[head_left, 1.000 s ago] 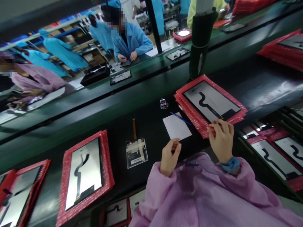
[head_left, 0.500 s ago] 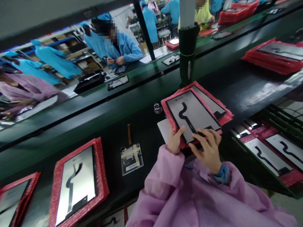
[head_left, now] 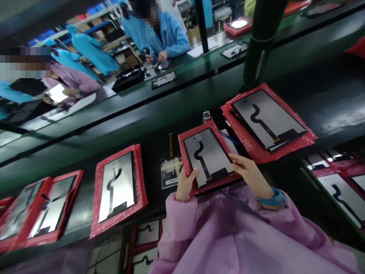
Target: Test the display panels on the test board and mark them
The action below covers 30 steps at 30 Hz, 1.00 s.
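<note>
Panel (head_left: 216,146), flat and silvery grey with a thin black border, sits tilted between the person's two hands over the dark surface (head_left: 154,148), a red bubble-wrap sheet (head_left: 183,142) beneath it. From where I stand, I can see a black ribbon (head_left: 199,153) snaking down its face in an S-bend, then running straight to a gold-coloured end (head_left: 209,178) near the bottom edge. Beside that end, a black patch (head_left: 224,174) covers the lower right part, and the grey face carries a soft, cloudy sheen.

The left hand (head_left: 184,185) has its grip closed on the lower left corner, thumb over the top. The right hand (head_left: 248,171) pinches the opposite edge with its fingertips.

Just right of it lies a wrapped stack (head_left: 275,116), topped by a similar grey panel. The held piece partly covers a small taped board (head_left: 170,179) and some white paper (head_left: 230,144) with a blue stick (head_left: 228,137) across it. Another wrapped panel (head_left: 122,182) lies well to the left, shining brightly.
</note>
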Each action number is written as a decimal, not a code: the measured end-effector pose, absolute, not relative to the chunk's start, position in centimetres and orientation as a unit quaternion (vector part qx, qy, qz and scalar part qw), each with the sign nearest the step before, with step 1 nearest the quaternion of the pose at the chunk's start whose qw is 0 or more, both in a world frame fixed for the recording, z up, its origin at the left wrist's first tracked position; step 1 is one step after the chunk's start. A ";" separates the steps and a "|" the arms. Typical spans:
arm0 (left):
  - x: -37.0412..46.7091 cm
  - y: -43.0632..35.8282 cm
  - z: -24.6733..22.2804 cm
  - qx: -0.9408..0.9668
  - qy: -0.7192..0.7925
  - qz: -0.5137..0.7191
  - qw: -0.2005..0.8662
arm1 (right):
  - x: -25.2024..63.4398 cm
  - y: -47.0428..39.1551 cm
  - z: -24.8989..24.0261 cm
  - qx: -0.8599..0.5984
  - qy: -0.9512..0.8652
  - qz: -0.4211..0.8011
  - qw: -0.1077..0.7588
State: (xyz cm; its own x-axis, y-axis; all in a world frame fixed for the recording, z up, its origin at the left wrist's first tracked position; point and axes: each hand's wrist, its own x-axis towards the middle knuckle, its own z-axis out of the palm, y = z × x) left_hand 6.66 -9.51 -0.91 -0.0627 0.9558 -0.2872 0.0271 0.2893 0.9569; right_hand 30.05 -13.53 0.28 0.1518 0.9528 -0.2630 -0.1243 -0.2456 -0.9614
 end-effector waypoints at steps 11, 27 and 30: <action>5.8 -13.3 -4.3 0.762 0.554 0.290 0.167 | 29.7 -12.8 -1.0 -0.655 -0.610 0.289 0.341; 2.9 1.6 1.4 0.660 0.733 0.156 0.062 | 24.5 -1.5 -0.4 -0.483 -0.849 0.152 0.152; 3.0 2.6 0.4 0.654 0.733 0.173 0.077 | 24.6 -1.8 -1.5 -0.482 -0.848 0.147 0.166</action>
State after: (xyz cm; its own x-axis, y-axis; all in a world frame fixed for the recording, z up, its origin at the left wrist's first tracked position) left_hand 3.00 2.60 0.44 -0.1341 0.9844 0.1138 0.9312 0.0859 0.3542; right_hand 24.60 -1.81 -1.50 -0.4799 0.8662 0.1391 0.7689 0.4917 -0.4087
